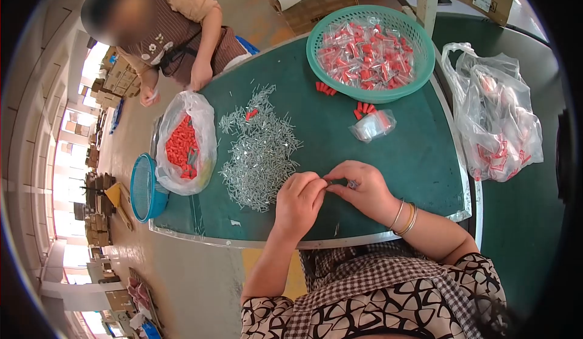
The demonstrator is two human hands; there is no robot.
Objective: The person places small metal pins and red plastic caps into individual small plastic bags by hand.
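Observation:
My left hand and my right hand meet fingertip to fingertip over the green tabletop, near its front edge. Both are closed in a pinch; whatever sits between the fingertips is too small to name. A small bunch of silver screws sticks out of my right hand's curled fingers. Left of my left hand spreads a heap of loose silver screws, with a few red plastic plugs on top. Beyond my right hand lie a stack of clear plastic bags and several loose red plugs.
A green basket holds bagged red pieces at the back. At left stand a white plastic bag of red plugs and a blue basket. Another person stands across the table. A filled plastic bag lies at right.

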